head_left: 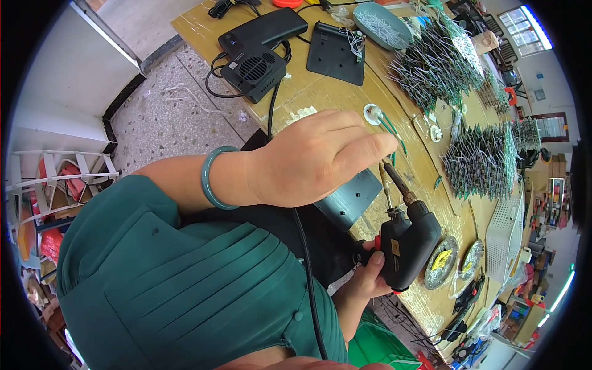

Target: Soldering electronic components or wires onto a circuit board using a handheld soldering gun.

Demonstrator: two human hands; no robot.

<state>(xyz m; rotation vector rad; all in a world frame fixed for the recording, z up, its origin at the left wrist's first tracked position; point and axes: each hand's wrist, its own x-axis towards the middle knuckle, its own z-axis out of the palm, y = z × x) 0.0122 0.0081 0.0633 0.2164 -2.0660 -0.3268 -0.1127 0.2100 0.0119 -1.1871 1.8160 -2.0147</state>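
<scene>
In my right hand (370, 277) is a black pistol-shaped soldering gun (407, 246), with a metal tip and a thin feed tube pointing away from me. My left hand (314, 160), a jade-green bangle (217, 177) on its wrist, is closed close to the tip. Its fingertips are partly hidden, so what they pinch, if anything, cannot be made out. Just beyond them lies a round white part (372, 114) with green wires (394, 132). Partly under my left hand is a dark flat plate (354, 200).
Dense bundles of thin-leaded parts (431, 68) (481, 163) stand on the table's far side, near a blue-green tray (364, 12) of white bits. A vented black device (253, 68) and a black plate (336, 52) lie farther back. Right of the gun sits a metal dish (430, 277) with a yellow pad.
</scene>
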